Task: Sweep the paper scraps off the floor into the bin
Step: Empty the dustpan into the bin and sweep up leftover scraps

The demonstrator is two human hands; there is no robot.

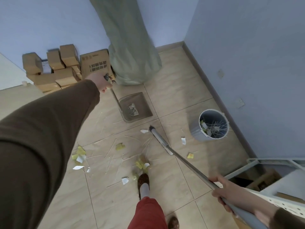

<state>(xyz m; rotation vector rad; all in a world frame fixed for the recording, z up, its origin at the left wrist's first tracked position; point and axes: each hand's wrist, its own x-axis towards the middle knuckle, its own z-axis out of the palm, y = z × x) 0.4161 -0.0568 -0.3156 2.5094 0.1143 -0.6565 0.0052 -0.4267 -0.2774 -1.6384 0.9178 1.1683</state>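
Left sleeve nearest lens; left hand wrapped round dustpan handle. Right hand curled round broom shaft. Broom head long axis diagonal, between dustpan and paper scraps. Bin right of dustpan, apart.

The floor is laid in large beige tiles with thin dark joints. Pale blue walls meet in a corner, with a brown skirting board running along their foot. A grey-green curtain hangs down into that corner and bunches on the tiles. Just left of the curtain, a heap of cardboard boxes stands against the wall. Far right of the curtain, a pale metal shelf frame stands by the wall. The light is soft and even.
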